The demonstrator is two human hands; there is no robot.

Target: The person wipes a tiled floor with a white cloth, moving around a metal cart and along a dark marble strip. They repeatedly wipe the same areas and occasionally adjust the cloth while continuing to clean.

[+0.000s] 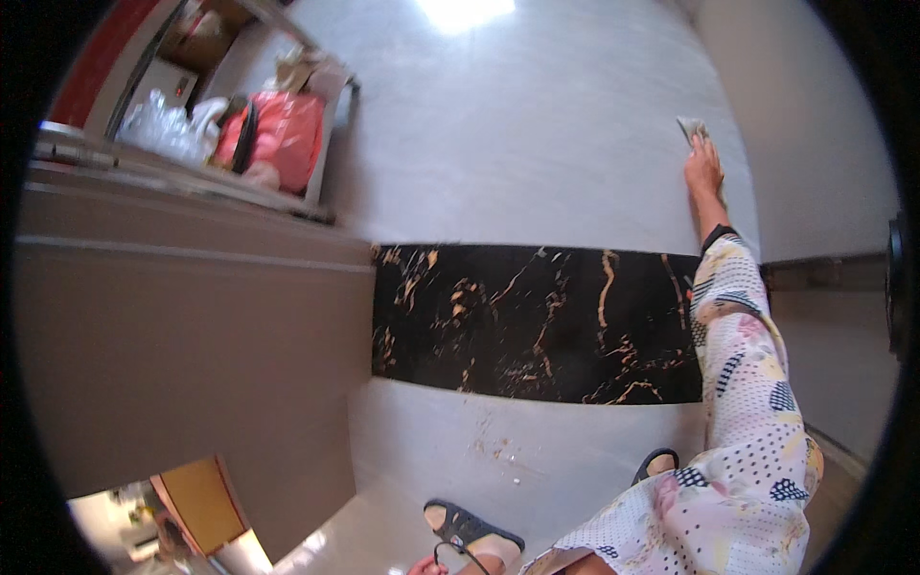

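My right hand (704, 167) reaches far forward, near the pale wall on the right. Its fingers press a greyish folded cloth (691, 128) flat against the light tiled floor (532, 144). A sleeve with dots and flowers (747, 359) covers that arm. At the bottom edge only part of my left hand (428, 567) shows, close to my sandalled foot. A thin black cable (460, 548) loops out by its fingers; whether they grip it is cut off from view. Small crumbs (499, 449) lie scattered on the floor ahead of my sandals (471, 526).
A black marble threshold (503, 323) with gold veins crosses the floor. Brown panelling (194, 345) borders it on the left, a pale wall (798, 129) on the right. At upper left a low rack (327, 154) holds a red plastic bag (287, 133) and clear plastic (162, 133).
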